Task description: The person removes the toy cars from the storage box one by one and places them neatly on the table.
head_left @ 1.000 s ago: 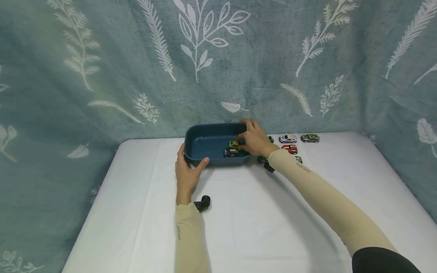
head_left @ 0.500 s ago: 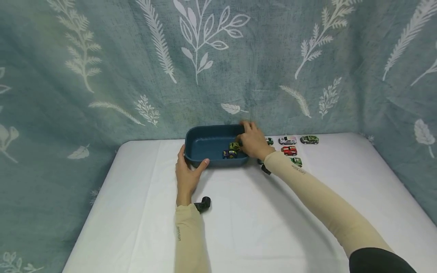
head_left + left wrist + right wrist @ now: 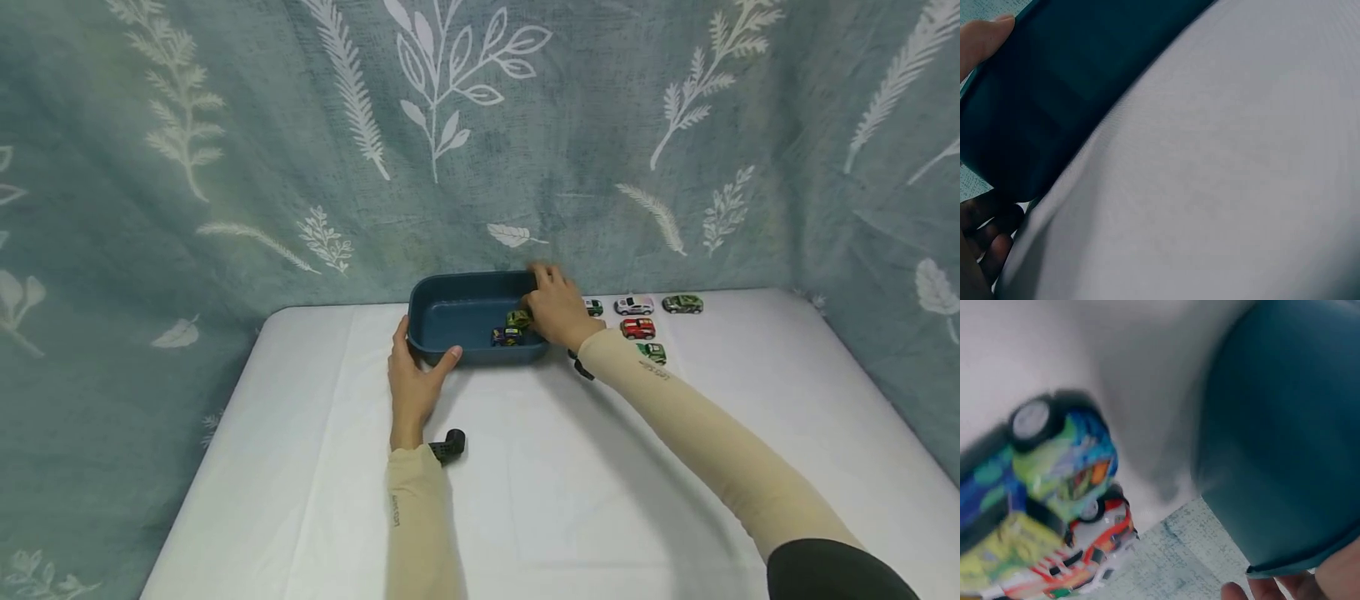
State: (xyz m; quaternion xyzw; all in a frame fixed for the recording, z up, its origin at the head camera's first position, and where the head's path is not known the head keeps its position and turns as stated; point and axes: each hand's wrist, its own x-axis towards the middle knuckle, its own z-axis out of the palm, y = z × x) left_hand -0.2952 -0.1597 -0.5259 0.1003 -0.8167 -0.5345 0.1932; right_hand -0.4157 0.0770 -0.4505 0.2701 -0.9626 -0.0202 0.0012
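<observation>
A dark teal plastic bin (image 3: 495, 357) sits at the back of the white table. Inside its right end lie a yellow-green toy car (image 3: 518, 319) and a purple-blue toy car (image 3: 507, 337). My left hand (image 3: 415, 390) grips the bin's front left corner, thumb (image 3: 988, 39) on the rim, other fingers around the outside. At the opposite end, my right hand (image 3: 558, 312) holds the right rim; the right wrist view shows its fingertips (image 3: 1235, 591) beneath the rim. Part of the right thumb is hidden in the head view.
Right of the bin stand several toy cars: a camouflage one (image 3: 682, 304), a white-pink one (image 3: 634, 306), a red one (image 3: 637, 328) and green ones (image 3: 652, 353). A leaf-patterned curtain (image 3: 465, 217) hangs directly behind the bin and table (image 3: 330, 400).
My right hand has shifted slightly at the bin's right rim, and its forearm has moved a little left, uncovering more of a green toy car. The bin and left hand look nearly still.
</observation>
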